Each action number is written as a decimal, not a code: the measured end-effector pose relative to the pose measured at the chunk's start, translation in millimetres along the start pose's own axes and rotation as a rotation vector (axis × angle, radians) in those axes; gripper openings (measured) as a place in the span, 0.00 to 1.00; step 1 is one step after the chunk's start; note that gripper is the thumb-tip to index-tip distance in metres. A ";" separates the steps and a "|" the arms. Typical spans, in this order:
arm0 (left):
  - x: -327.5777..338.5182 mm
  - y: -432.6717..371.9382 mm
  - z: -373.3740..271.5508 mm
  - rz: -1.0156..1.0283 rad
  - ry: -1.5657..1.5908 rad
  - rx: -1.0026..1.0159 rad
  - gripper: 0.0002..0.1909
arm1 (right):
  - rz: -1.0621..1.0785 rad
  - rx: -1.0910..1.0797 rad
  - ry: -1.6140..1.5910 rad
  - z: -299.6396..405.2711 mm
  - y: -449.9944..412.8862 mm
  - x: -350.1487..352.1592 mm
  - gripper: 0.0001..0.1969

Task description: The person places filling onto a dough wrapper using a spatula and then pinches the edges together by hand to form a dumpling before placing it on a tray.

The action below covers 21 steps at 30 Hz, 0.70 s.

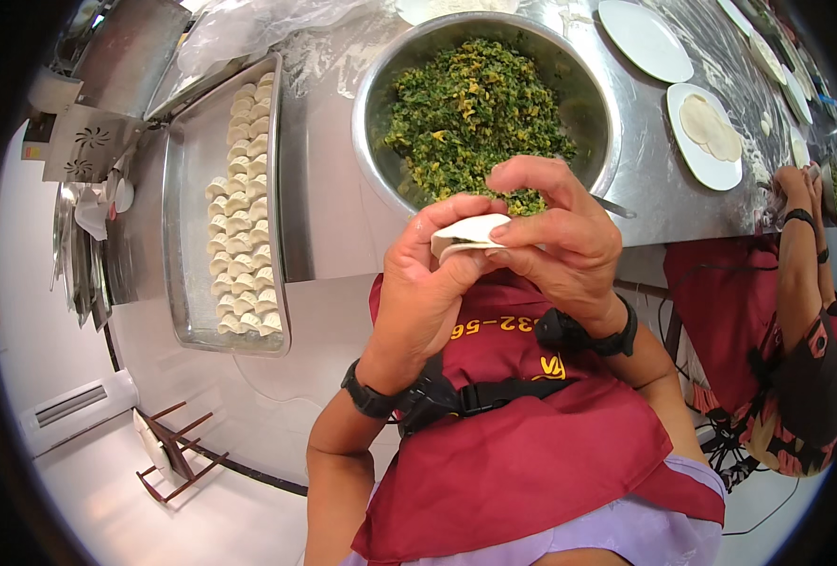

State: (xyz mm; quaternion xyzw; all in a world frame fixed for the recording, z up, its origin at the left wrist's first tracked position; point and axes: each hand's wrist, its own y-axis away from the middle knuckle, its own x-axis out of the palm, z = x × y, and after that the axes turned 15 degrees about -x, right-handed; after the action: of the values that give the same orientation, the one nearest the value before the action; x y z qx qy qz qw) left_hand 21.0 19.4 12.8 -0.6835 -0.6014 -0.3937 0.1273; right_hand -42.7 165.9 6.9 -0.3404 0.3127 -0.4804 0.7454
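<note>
A folded dumpling wrapper [469,232] with dark green filling showing at its partly open edge is held between both hands, just in front of a large steel bowl. My left hand [429,276] cups its left end between thumb and fingers. Thumb and index finger of my right hand [567,226] pinch its right end. The steel bowl [363,120] holds chopped green and yellow filling [478,117], and a metal utensil handle [615,206] sticks out over its right rim. Left of the bowl, a metal tray [190,283] carries rows of pleated dumplings [240,263].
A white plate with round wrappers [712,131] and another white plate [644,41] lie right of the bowl on the floury steel table [323,177]. A co-worker's hands [797,180] are at the far right. Clear plastic sheeting [248,32] lies behind the tray.
</note>
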 end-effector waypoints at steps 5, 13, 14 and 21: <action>-0.9 -0.5 8.4 -0.085 -0.223 0.161 0.20 | 0.014 -0.021 0.076 -4.3 2.2 1.1 0.10; -2.1 2.2 10.4 -0.165 -0.689 0.336 0.18 | 0.097 -0.035 0.112 -3.5 0.7 -2.6 0.09; -2.4 2.7 10.2 -0.130 -0.560 0.260 0.19 | 0.097 -0.035 0.111 -1.7 -0.3 -0.1 0.09; 0.6 4.7 6.4 -0.115 -0.432 0.152 0.22 | 0.025 0.035 -0.009 -3.2 0.9 1.0 0.09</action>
State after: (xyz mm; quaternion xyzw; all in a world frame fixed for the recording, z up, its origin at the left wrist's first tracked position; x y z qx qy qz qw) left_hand 27.8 22.9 10.4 -0.7047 -0.6807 -0.1985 0.0240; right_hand -44.5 164.6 4.1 -0.3254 0.3050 -0.4749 0.7586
